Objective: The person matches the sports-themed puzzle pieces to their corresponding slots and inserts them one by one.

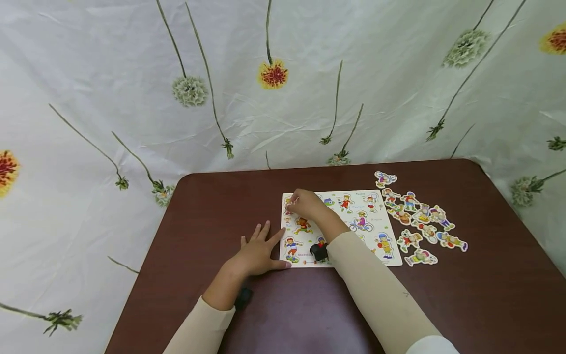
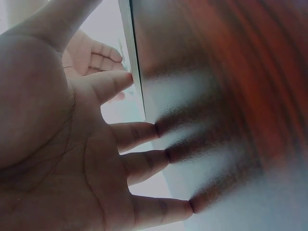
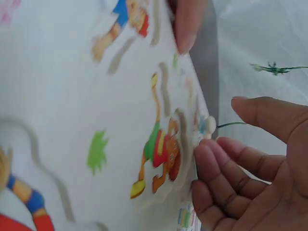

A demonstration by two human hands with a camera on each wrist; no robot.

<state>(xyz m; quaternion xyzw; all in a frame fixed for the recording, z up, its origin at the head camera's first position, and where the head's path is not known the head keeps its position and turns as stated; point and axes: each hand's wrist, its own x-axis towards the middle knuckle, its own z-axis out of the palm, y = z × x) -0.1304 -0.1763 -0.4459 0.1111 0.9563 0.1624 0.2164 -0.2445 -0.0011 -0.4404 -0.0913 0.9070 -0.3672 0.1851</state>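
A white puzzle board (image 1: 333, 196) with printed sports figures in cut-out recesses lies on the table. My left hand (image 1: 256, 254) is spread flat beside its left edge, thumb at the near corner and index fingertip right at the edge; in the left wrist view its fingertips press the dark tabletop. At the board's far left corner, my right hand (image 1: 307, 204) is over a small figure piece (image 1: 288, 205). In the right wrist view, that piece's pale rounded edge (image 3: 209, 125) shows between the thumb and the loosely bent fingers, the thumb apart from it.
Several loose figure puzzle pieces (image 1: 409, 239) are scattered right of the board, with a bicycle piece (image 1: 384, 179) farthest back. A dark brown table (image 1: 212, 206) carries everything. Behind it hangs a white cloth (image 1: 300, 123) with printed flowers.
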